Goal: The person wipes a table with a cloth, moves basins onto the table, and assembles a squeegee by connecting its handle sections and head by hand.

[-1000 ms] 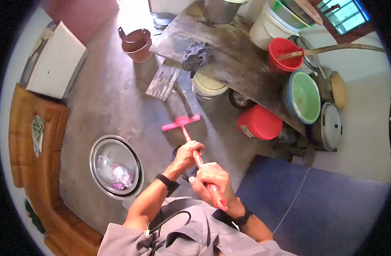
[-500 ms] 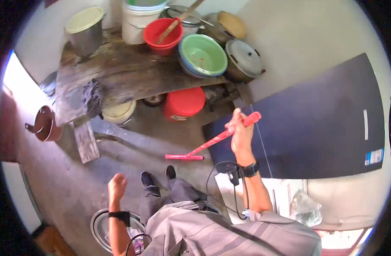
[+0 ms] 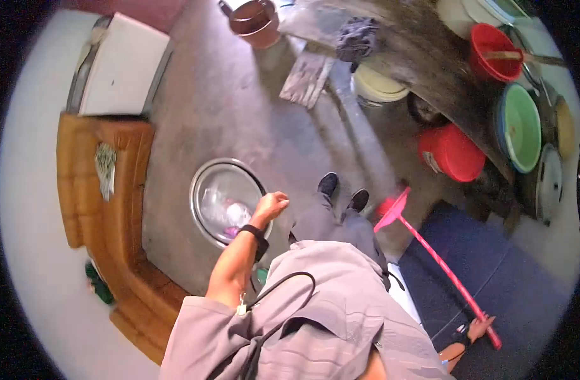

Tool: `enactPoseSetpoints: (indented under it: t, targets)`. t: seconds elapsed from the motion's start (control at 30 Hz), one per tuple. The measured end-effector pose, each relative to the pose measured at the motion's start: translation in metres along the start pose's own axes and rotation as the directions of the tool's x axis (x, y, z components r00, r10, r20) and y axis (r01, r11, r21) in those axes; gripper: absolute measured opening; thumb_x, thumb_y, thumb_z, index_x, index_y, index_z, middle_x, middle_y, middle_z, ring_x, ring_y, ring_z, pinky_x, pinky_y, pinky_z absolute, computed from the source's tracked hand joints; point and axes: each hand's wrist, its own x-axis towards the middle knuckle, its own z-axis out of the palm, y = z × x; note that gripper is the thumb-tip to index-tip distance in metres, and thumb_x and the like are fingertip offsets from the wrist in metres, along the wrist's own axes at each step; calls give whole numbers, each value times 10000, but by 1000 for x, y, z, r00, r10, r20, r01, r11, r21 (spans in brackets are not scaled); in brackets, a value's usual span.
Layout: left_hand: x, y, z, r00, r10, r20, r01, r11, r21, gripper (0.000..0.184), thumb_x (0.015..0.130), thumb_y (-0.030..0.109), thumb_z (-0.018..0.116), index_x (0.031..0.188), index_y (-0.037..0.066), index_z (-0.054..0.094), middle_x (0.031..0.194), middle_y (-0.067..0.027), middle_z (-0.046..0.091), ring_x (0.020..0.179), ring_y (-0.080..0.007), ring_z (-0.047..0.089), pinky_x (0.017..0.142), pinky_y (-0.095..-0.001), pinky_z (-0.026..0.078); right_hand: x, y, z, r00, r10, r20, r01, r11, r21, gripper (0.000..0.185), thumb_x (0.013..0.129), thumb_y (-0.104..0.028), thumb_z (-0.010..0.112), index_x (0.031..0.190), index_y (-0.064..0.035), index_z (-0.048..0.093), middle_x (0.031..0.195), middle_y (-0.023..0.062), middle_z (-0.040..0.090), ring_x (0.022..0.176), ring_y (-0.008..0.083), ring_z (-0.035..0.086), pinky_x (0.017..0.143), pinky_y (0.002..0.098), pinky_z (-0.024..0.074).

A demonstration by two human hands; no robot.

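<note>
A pink broom (image 3: 443,266) with a long striped handle and a wide flared head slants across the lower right. Close to the handle's top end, my right hand (image 3: 480,327) is closed round it. The broom head (image 3: 394,213) is by my feet, with a blurred red patch beside it that may be bristles. My left hand (image 3: 272,206) is loosely closed in front of my body, fingers curled, with nothing visible in it. Beyond that hand, on the floor, lies a round metal basin (image 3: 198,190) with clear plastic and something purple inside.
A wooden table (image 3: 423,69) stands at upper right, bearing a red basin (image 3: 492,44) and a green basin (image 3: 524,126). Beneath it is a red bucket (image 3: 458,152). A brown pot (image 3: 258,31) sits on the floor. An orange-brown sofa (image 3: 125,221) lines the left; a dark panel (image 3: 461,247) is at right.
My view has swung left, bringing the sofa and whole basin into sight. The broom, still in my right hand, now appears at lower right with its head turned.
</note>
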Motion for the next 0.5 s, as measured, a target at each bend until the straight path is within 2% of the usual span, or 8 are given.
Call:
enactPoseSetpoints:
  t: [0.13,0.17,0.33,0.37,0.4,0.43,0.47,0.5]
  targets:
    - [-18,-1,62,997,-34,73,36,999,-24,330,764,302,632,1003,83,691,943,-129,697,897,-260,668,818,-352,513,47,37,-11,955,280,95,-255,943,-215,673,912,-542,439,1454,-194,247,1343,38,472,1108,191,500,923,289,352]
    - [-25,-1,76,996,-55,68,57,998,-31,330,764,302,632,1003,83,691,943,-129,697,897,-260,668,818,-352,513,58,56,-9,977,186,108,-159,962,-222,685,891,-609,425,1444,-236,268,1345,35,462,1062,207,497,880,293,358]
    - [-55,-14,110,990,-130,62,135,987,-86,346,753,315,618,1008,94,693,946,-120,699,912,-259,662,841,-353,505,32,80,3,898,323,298,-195,900,-389,642,913,-224,451,1474,-354,167,1329,9,387,1090,231,484,756,321,451]
    - [-58,-23,116,984,-166,65,170,983,-66,342,754,307,616,1009,92,694,957,-118,699,911,-261,663,841,-353,505,52,118,-12,775,348,527,-96,889,-447,621,928,-229,435,1471,-360,164,1114,-28,443,956,196,502,697,313,452]
    - [-60,-27,118,984,-170,60,174,982,-77,342,754,307,616,1009,92,694,957,-118,699,911,-261,663,841,-353,505,0,101,22,806,468,362,-365,875,-318,616,931,-263,448,1461,-386,160,871,-40,389,804,164,461,644,307,440]
    - [-61,-31,119,986,-163,30,165,982,-91,335,755,302,615,1002,91,695,952,-122,699,907,-265,663,836,-354,506,2,122,15,683,472,557,-168,844,-510,616,927,-328,474,1448,-428,161,760,-34,304,710,162,403,631,324,436]
    - [-62,-34,118,988,-154,0,153,983,-104,328,755,297,614,996,89,695,947,-126,698,903,-269,664,831,-355,507,38,144,2,256,584,770,-486,767,-420,569,934,-346,470,1424,-464,206,798,-42,386,786,158,455,670,345,438]
    - [-65,-39,118,992,-111,-54,108,992,-69,315,762,302,612,978,89,695,935,-136,694,901,-274,663,819,-366,508,-16,138,33,558,746,364,-582,664,-469,474,939,-365,477,1386,-401,320,910,-61,483,857,127,515,634,308,452]
